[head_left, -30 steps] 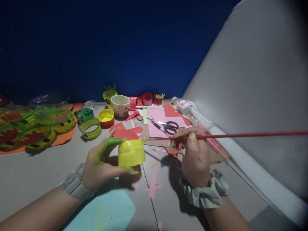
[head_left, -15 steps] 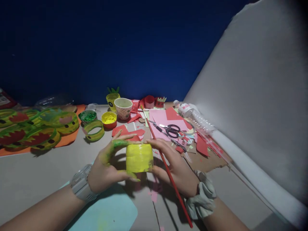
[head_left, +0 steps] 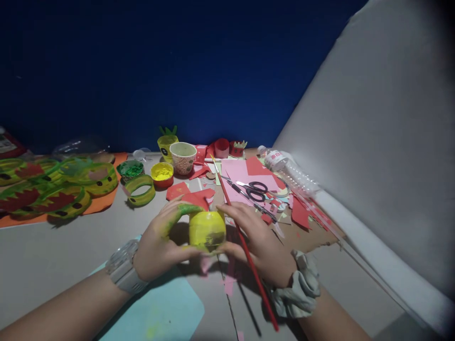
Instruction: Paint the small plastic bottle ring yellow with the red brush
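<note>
Between my two hands is a yellow-painted ring [head_left: 203, 228], its lower right side showing a darker, thinly covered patch. My left hand [head_left: 164, 241], smeared with green and yellow paint, grips its left side between thumb and fingers. On the other side, my right hand [head_left: 258, 241] closes on the ring's right edge. A red-handled paintbrush [head_left: 248, 245] is also tucked in my right hand, slanting with bristles up and away. Beyond my hands stand a tub of yellow paint [head_left: 162, 174] and a cup of green paint [head_left: 130, 169].
Painted green-yellow rings [head_left: 60, 208] rest on orange paper [head_left: 103, 203] at left; a single ring [head_left: 140, 196] lies nearer. Behind stands a patterned paper cup [head_left: 183, 163]. Scissors [head_left: 256, 190], pink paper [head_left: 234, 168] and a plastic bottle [head_left: 291, 173] are right. Light-blue sheet [head_left: 170, 308] lies in front.
The yellow ring has been turned in my fingers, bringing more of the dark patch into view. Both hands still hold it, and the paintbrush stays in my right hand.
</note>
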A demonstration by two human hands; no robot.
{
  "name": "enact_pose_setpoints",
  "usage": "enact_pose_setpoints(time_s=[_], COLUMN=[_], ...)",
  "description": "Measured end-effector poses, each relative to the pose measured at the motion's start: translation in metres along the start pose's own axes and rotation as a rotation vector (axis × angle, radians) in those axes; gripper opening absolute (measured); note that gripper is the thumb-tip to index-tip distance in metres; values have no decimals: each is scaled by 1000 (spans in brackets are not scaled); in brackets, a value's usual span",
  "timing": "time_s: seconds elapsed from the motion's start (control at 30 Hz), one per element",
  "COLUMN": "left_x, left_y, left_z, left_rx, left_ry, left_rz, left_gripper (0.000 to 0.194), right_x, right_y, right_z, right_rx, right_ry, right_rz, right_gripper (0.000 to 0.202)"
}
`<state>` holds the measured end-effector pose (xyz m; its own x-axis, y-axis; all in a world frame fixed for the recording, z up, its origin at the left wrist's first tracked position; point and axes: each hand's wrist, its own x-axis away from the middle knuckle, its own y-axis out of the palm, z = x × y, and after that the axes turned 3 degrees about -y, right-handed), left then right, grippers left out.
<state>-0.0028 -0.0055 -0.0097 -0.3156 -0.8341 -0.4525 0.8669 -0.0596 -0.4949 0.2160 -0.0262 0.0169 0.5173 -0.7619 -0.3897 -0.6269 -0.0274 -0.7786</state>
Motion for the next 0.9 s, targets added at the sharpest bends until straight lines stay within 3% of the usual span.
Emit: enact_pose_setpoints(time_s=[0.1, 0.27, 0.37, 0.57, 0.9], left_x=[2, 2, 0, 0, 1], left_y=[-1, -1, -1, -3, -2], left_z=[1, 5, 7, 5, 2], left_rx=[-53, -124, -160, -217, -217], left_ry=[-10, 9, 51, 155, 134], left_rz=[54, 97, 104, 96, 129], left_gripper=[54, 50, 48, 51, 52], right_x=[3, 2, 0, 2, 2], right_y=[-4, -15, -24, -27, -19], right_z=[0, -2, -3, -8, -9], right_rx=[-138, -552, -824, -966, -935], right_ry=[31, 184, 159, 135, 203], right_rz=[132, 636, 785, 664, 586], right_gripper=[52, 29, 36, 32, 26])
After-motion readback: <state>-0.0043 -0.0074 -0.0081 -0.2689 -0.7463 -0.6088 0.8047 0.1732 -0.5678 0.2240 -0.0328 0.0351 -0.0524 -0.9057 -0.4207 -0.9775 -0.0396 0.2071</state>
